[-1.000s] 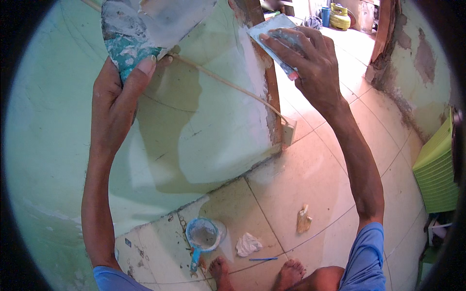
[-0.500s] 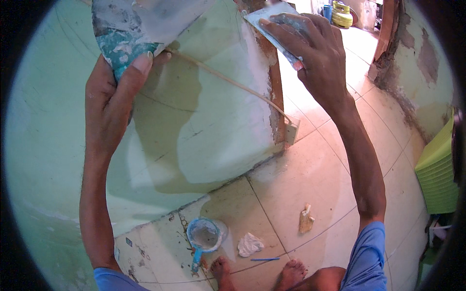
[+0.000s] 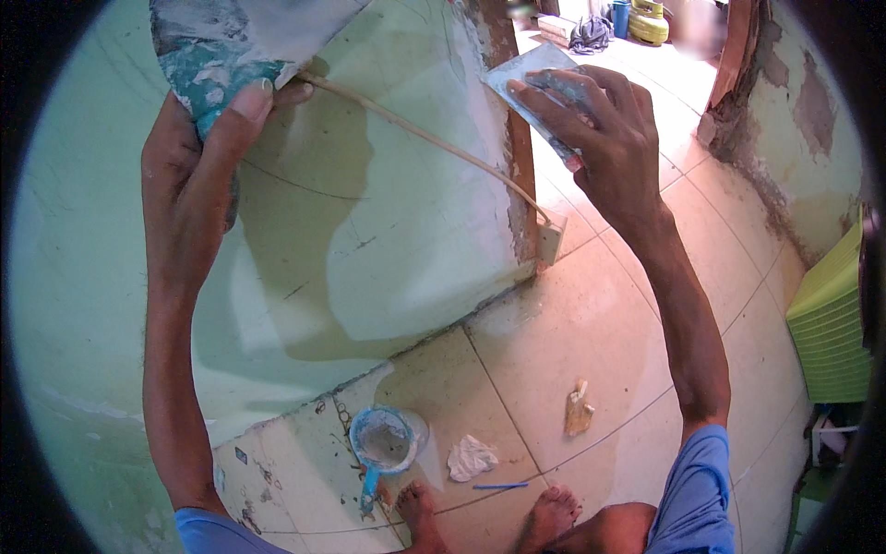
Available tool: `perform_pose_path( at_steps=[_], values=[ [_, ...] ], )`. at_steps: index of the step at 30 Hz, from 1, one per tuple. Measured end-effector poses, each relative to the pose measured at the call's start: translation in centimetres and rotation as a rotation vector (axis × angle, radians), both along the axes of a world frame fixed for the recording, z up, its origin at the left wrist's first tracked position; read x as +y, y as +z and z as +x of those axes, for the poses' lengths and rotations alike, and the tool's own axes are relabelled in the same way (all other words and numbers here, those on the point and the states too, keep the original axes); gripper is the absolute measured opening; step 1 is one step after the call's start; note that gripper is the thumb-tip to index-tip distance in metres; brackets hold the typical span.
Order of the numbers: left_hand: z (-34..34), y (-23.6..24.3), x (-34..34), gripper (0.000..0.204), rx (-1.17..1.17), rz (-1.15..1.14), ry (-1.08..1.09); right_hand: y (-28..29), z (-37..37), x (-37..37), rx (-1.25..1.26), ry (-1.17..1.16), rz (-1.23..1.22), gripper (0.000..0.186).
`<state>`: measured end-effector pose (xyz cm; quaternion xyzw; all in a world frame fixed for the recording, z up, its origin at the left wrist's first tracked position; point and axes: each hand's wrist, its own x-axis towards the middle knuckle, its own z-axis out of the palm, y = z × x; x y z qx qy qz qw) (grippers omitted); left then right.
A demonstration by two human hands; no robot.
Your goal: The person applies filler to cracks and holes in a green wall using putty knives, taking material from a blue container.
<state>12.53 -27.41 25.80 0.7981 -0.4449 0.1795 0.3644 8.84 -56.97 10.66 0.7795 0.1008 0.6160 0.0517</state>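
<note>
My left hand (image 3: 189,175) grips a wide putty knife (image 3: 221,57) by its teal, paste-smeared handle, the thumb lying on top. Pale putty coats its blade, which runs out of the upper edge. In my right hand (image 3: 616,152) is a flat, whitish putty spreader (image 3: 528,65), with my fingers laid across its face. The spreader is by the vertical wall edge and doorway; contact with the edge is unclear. Behind both tools stands the pale green wall (image 3: 305,240), with whitish patches along that edge.
A beige cable (image 3: 425,135) crosses the wall to a socket box (image 3: 551,238). On the tiles by my feet are a blue dipper (image 3: 355,432) with grey paste, crumpled white material (image 3: 472,458), a blue stick (image 3: 500,486) and a brownish scrap (image 3: 579,412). A green basket (image 3: 833,319) stands right.
My left hand with the putty knife has shifted up and left. My right hand and the spreader have dropped slightly and turned a little. The floor things have barely shifted in view.
</note>
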Motion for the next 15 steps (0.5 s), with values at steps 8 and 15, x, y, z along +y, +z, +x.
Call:
perform_pose_path(
  at_steps=[8, 15],
  values=[
    [0.1, -0.1, 0.1, 0.029, -0.026, -0.005, 0.003, 4.0, -0.2, 1.7, 0.010, 0.040, 0.062, 0.040],
    [-0.1, -0.3, -0.2, 0.034, -0.008, -0.032, 0.052, -0.3, -0.2, 1.0, 0.031, -0.048, 0.017, 0.061]
  ],
)
